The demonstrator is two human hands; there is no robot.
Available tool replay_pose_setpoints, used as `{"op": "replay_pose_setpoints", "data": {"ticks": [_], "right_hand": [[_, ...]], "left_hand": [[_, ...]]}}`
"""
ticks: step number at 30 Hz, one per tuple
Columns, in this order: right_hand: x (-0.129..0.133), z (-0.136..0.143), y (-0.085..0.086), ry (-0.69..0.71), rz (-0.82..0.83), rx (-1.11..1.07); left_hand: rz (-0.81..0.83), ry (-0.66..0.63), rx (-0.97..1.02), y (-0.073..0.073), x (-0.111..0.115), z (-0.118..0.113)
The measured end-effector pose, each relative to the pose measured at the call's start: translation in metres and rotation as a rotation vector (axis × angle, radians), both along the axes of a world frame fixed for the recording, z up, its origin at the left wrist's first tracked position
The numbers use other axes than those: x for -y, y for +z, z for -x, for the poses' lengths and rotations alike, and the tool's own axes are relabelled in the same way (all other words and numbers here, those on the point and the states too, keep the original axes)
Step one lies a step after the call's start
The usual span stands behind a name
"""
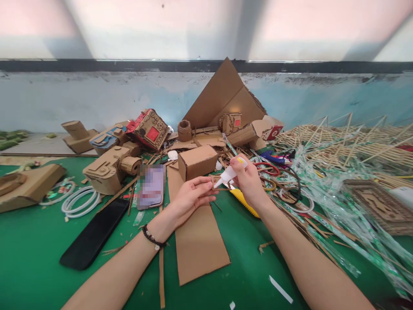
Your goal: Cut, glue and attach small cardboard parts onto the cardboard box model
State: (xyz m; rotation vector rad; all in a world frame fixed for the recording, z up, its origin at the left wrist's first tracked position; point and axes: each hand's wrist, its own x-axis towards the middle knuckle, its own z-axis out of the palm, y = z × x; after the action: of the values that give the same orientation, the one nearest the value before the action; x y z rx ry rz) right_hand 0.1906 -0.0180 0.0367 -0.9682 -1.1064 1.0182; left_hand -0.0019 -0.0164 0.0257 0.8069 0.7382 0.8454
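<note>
My left hand (193, 198) pinches a thin cardboard strip (222, 189) that is bent at its left end. In my right hand (248, 178) is a white glue bottle (228, 174) with a yellow mark, its pointed nozzle tilted down to the left. The nozzle tip meets or nearly meets the strip close to my left fingertips; I cannot tell which. Below my left hand lies a flat cardboard sheet (201, 245). Just beyond my hands sits a closed cardboard box (197, 162). A yellow-handled tool (244, 203) lies partly hidden under my right hand.
Left on the green table (135, 282) are a black phone (95, 234), a lit phone (151, 187), a coiled white cable (80, 201) and a cardboard camera model (109, 170). A red-and-brown box (150, 129) stands behind. Clear plastic wrappers (348, 206) and bamboo sticks (348, 137) crowd the right.
</note>
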Motion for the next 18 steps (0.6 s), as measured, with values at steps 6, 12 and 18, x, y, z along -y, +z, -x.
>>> {"op": "replay_pose_setpoints", "data": {"ticks": [6,12,18], "right_hand": [[0.0002,0.0010,-0.0008,0.013,-0.015,0.017],[-0.0005,-0.0020,-0.0003,0.009,-0.045,0.042],[-0.0011,-0.0057,-0.0027,-0.019,-0.051,0.090]], "left_hand": [[0.001,0.000,-0.006,0.0010,0.0004,-0.0003],[0.006,0.011,0.004,0.0011,0.0007,0.0000],[0.002,0.004,-0.015,0.0010,0.0005,-0.0003]]}}
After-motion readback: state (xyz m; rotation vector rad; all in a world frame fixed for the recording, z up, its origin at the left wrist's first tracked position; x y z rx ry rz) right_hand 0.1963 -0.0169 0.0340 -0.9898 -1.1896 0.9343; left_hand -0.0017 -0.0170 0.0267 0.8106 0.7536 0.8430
